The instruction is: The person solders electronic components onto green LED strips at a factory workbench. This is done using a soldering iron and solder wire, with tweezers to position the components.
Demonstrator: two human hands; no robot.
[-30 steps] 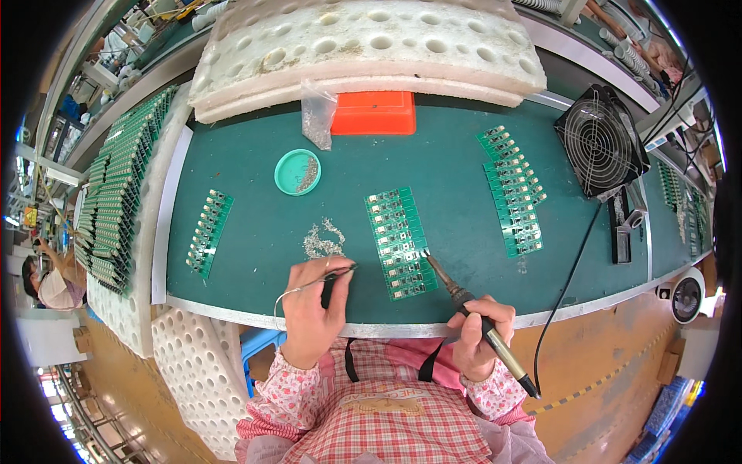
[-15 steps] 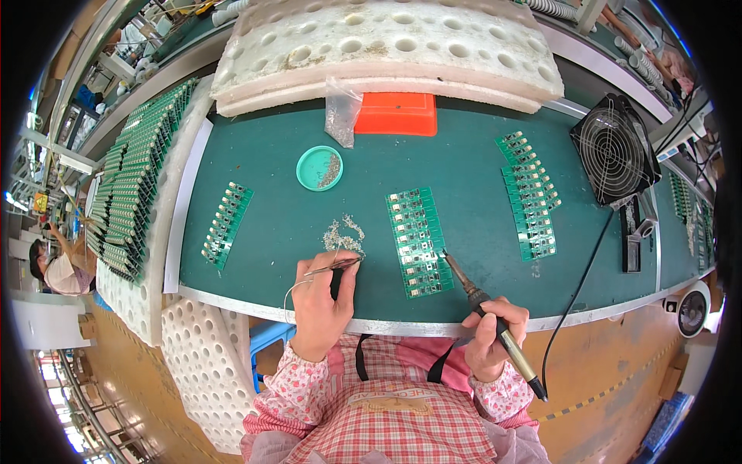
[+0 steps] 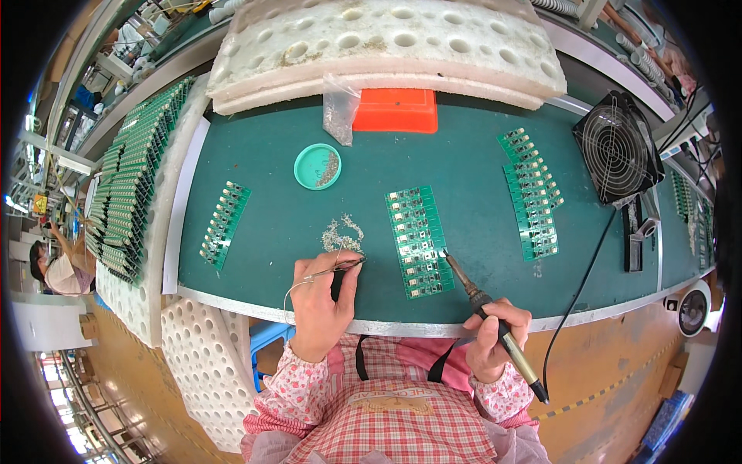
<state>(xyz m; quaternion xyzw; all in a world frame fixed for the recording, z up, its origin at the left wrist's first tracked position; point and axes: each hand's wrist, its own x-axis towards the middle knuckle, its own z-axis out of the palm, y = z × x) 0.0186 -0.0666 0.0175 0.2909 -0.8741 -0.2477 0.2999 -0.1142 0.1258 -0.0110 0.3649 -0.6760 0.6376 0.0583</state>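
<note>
My left hand (image 3: 317, 313) is closed around tweezers (image 3: 340, 267), whose tips lie just below a scatter of tiny clear parts (image 3: 340, 234) on the green mat. A thin pale wire (image 3: 286, 303) loops out beside that hand. My right hand (image 3: 495, 336) grips a soldering iron (image 3: 516, 357) like a pen. Its tip is at the right edge of a green circuit board panel (image 3: 421, 243), in the lower half; whether it touches cannot be made out. Rows of small white and black components sit on the panel. Above the scatter stands a round teal dish (image 3: 314, 183) holding more tiny parts.
More board panels lie left (image 3: 224, 226) and right (image 3: 532, 209). A clear bag (image 3: 338, 116) leans by a red bin (image 3: 396, 110), before white foam blocks (image 3: 386, 66). Stacked boards (image 3: 139, 182) line the far left. A black fan (image 3: 618, 147) and the iron's cord (image 3: 583, 286) are right.
</note>
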